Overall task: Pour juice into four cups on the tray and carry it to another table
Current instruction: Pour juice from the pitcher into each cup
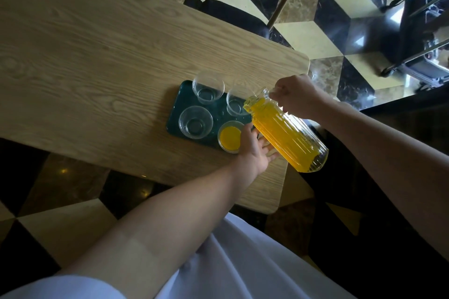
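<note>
Juice is filling most of the ribbed glass jug (288, 137), which is being held tilted above the right end of the dark green tray (176, 114), its mouth leaning over the far right cup (237, 103). The right hand (300, 98) is gripping the jug near the neck, fingers clamped around it, probably to steer the spout. The left hand (255, 150) is lying under the jug's body with fingers spread apart, supporting its weight so the tilt stays slow. The near right cup (230, 137) is already holding juice; the far left cup (208, 90) and the near left cup (195, 122) are empty. The tray is resting near the right end of the wooden table (97, 56).
</note>
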Available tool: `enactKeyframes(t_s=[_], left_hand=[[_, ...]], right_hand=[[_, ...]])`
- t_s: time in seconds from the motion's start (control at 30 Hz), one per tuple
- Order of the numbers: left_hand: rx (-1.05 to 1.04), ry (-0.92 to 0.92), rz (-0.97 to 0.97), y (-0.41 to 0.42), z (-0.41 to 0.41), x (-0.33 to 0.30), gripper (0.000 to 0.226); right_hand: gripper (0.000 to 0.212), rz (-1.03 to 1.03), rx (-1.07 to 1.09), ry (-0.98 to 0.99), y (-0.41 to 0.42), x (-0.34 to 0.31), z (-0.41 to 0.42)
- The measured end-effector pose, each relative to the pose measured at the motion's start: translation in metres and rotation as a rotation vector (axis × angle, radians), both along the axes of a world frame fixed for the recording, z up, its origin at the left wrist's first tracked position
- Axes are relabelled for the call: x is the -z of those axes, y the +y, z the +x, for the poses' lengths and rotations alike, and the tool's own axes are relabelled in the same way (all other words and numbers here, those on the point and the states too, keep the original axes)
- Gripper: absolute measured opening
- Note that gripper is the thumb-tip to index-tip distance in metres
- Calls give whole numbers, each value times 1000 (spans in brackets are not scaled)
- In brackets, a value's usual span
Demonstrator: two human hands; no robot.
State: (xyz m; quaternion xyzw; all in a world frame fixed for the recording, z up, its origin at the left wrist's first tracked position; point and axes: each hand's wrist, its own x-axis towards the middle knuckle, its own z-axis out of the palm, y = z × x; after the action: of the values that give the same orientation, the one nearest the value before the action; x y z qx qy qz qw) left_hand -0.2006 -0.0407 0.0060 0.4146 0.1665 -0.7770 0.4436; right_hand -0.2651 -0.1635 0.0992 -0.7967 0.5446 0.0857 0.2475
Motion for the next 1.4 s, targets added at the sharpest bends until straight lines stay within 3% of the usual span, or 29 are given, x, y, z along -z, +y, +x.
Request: enactKeyframes(t_s=[0.33, 0.5, 0.7, 1.13, 1.4], left_hand=[[27, 26, 9, -1, -2, 4, 40], [25, 20, 1, 0, -2, 3, 52], [28, 22, -4, 1, -3, 7, 41], [11, 64, -6, 1, 2, 2, 40], [20, 57, -4, 1, 7, -8, 59]], right_hand=[[33, 29, -4, 29, -3, -1, 2], [32, 33, -5, 39, -2, -1, 2], [33, 25, -9, 40, -1, -2, 2], [31, 44, 2, 79, -1, -7, 11], [33, 42, 9, 97, -3, -8, 14]])
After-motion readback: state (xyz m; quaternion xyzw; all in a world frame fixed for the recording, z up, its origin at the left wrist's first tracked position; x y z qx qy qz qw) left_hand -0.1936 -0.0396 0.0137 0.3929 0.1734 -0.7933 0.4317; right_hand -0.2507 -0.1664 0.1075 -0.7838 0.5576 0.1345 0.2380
